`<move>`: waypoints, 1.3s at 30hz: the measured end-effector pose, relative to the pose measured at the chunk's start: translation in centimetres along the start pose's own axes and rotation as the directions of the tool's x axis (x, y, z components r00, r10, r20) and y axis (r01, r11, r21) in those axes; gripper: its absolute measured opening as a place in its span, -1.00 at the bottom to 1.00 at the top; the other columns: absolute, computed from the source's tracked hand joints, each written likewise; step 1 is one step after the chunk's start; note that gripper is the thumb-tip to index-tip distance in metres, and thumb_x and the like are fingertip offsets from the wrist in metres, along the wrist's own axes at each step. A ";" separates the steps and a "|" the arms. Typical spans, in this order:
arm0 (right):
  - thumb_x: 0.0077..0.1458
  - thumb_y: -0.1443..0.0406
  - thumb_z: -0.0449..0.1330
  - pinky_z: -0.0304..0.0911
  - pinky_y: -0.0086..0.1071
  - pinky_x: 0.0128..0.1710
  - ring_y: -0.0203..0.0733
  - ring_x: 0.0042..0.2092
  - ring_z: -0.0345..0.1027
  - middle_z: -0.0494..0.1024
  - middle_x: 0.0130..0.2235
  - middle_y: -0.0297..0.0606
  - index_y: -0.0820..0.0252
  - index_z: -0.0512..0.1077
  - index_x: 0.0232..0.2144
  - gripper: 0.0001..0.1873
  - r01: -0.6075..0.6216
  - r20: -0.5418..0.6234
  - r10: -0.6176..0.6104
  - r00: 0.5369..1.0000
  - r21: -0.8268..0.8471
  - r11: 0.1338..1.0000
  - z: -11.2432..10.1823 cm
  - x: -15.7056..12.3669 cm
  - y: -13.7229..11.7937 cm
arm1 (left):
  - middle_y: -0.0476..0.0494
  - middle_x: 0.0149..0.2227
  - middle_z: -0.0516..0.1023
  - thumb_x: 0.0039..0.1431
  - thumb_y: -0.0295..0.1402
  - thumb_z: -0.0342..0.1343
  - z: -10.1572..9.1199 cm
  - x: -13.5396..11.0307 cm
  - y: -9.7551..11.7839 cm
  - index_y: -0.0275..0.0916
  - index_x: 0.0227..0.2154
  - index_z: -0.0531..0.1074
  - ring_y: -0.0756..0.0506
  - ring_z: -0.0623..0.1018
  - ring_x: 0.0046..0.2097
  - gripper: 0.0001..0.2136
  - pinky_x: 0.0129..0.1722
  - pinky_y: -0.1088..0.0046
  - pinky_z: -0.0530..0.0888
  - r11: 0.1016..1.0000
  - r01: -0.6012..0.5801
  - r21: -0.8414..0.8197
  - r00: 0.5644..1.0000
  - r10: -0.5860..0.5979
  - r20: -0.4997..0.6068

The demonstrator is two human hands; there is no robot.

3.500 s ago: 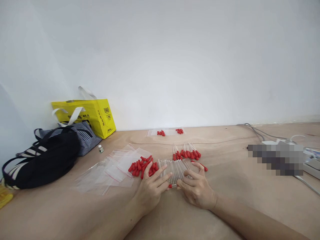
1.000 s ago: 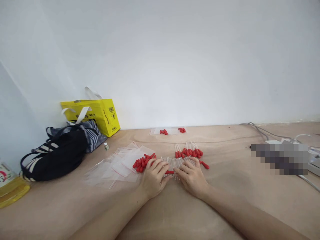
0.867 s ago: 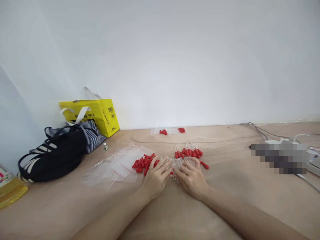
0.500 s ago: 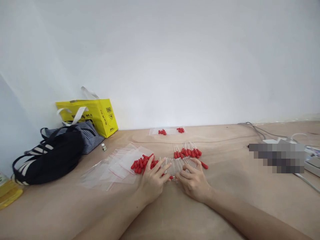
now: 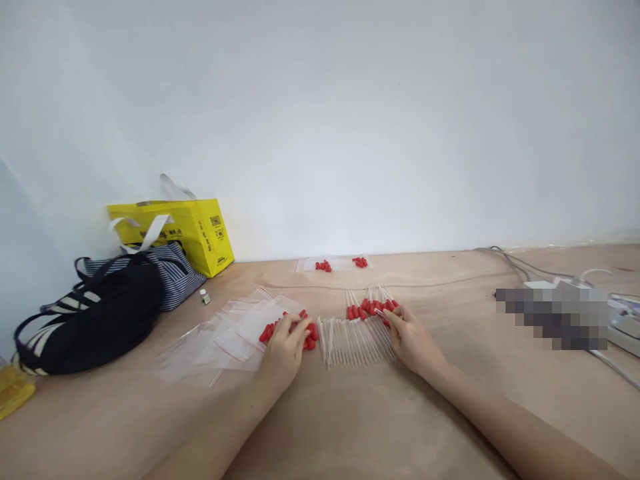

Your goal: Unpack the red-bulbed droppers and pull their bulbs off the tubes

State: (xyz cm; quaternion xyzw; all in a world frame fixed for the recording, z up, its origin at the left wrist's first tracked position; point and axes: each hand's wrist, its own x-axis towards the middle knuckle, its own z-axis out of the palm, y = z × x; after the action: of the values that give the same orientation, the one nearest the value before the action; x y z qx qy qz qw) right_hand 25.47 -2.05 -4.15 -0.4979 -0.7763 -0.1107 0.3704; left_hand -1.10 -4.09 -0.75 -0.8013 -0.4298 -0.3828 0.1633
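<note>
My left hand point(image 5: 286, 348) reaches into a pile of red rubber bulbs point(image 5: 311, 337), its thumb and fingers closing on one of them. Beside it lies a row of clear glass dropper tubes point(image 5: 353, 341), side by side on the table. My right hand point(image 5: 413, 339) pinches a dropper at the far right end of that row; the fingers hide most of it, and its pale tip points to the left. Just beyond the row are assembled droppers point(image 5: 356, 311) with red bulbs toward me and tubes pointing away.
Clear zip bags point(image 5: 235, 333) lie spread left of the bulbs. A filled bag point(image 5: 337, 265) rests near the wall. On the left stand a yellow bag point(image 5: 213, 233), a black bag point(image 5: 110, 320) and a small bottle point(image 5: 205, 297). Cables point(image 5: 510, 260) and a blurred item point(image 5: 555, 317) occupy the right.
Both hands have drawn apart from the tubes. My left hand moved left to the bulbs. My right hand moved right and away from me, and the loose dropper beside it is now in its fingers.
</note>
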 end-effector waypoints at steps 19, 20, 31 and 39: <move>-0.08 0.57 -0.08 0.08 -0.48 -0.53 -0.33 -0.47 0.20 0.30 -0.39 -0.22 0.23 0.29 -0.53 -0.76 0.023 0.141 -0.007 0.990 -0.116 0.993 0.9 -0.6 -2.6 | -0.11 -0.35 0.46 0.02 -0.26 0.00 -0.6 0.9 -2.2 -0.20 -0.36 0.38 -0.14 0.41 -0.29 -0.83 -0.29 0.30 0.32 0.946 0.253 0.200 0.965 -0.262 0.019; -0.07 0.56 -0.08 0.08 -0.47 -0.53 -0.32 -0.47 0.20 0.30 -0.39 -0.22 0.23 0.29 -0.54 -0.77 0.034 0.140 -0.018 0.990 -0.109 0.993 1.0 -0.6 -2.5 | -0.10 -0.35 0.46 0.02 -0.27 0.01 -0.5 1.1 -1.6 -0.19 -0.37 0.39 -0.14 0.40 -0.28 -0.85 -0.30 0.30 0.30 0.952 0.232 0.199 0.969 -0.244 0.038; 0.02 0.36 -0.01 -0.07 -0.37 -0.41 -0.27 -0.38 0.29 0.44 -0.42 -0.31 0.11 0.44 -0.45 -0.78 -0.081 -0.065 0.071 0.995 -0.170 0.982 -1.9 0.3 -0.6 | -0.13 -0.35 0.46 0.01 -0.23 0.02 6.7 7.3 4.9 -0.20 -0.47 0.40 -0.18 0.38 -0.21 -0.84 -0.25 0.24 0.24 0.980 0.142 0.137 0.920 -0.182 0.346; 0.04 0.33 -0.03 -0.10 -0.39 -0.41 -0.31 -0.42 0.29 0.47 -0.42 -0.31 0.10 0.45 -0.44 -0.76 -0.083 -0.076 0.075 0.994 -0.112 0.990 -1.7 0.2 -0.4 | -0.18 -0.47 0.47 -0.08 -0.30 0.03 9.7 9.7 6.0 -0.25 -0.67 0.39 -0.21 0.41 -0.26 -0.82 -0.25 0.19 0.22 0.957 0.203 0.206 0.892 -0.267 0.363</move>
State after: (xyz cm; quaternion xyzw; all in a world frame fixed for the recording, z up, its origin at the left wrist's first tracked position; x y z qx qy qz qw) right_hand 25.88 -3.01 -2.70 -0.5446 -0.7344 -0.1583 0.3729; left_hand 11.60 3.66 0.65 -0.7870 -0.5773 -0.1974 0.0923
